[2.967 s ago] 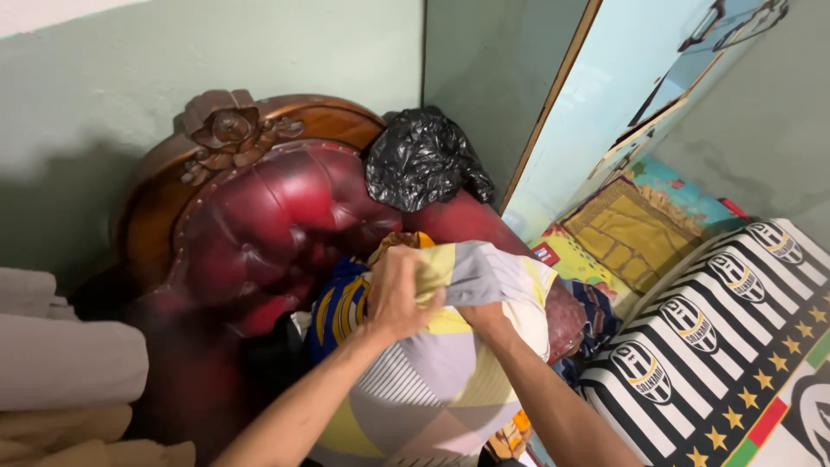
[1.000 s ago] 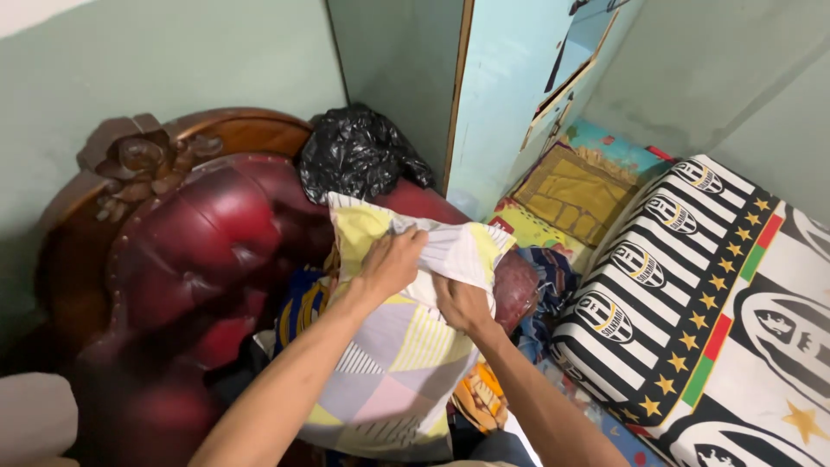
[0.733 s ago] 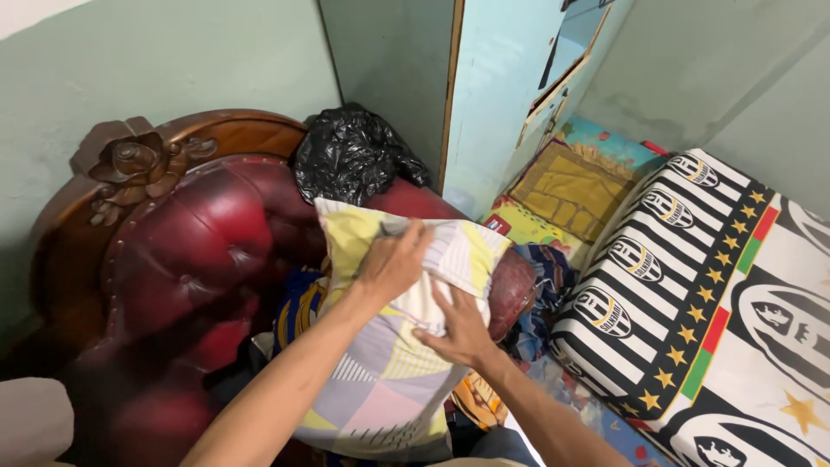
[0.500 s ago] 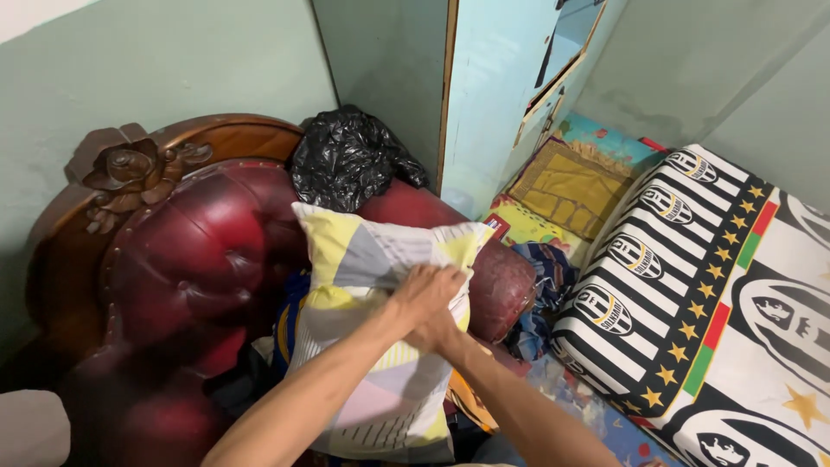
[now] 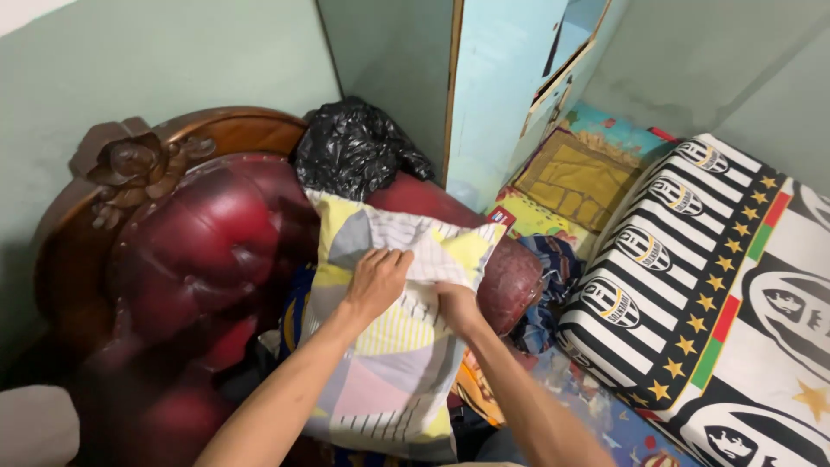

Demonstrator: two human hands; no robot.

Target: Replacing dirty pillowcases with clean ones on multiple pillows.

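Your left hand [image 5: 376, 281] lies palm-down, fingers curled at the tips; your right hand [image 5: 456, 304] sits just beside it, fingers tucked; both forearms extended forward.
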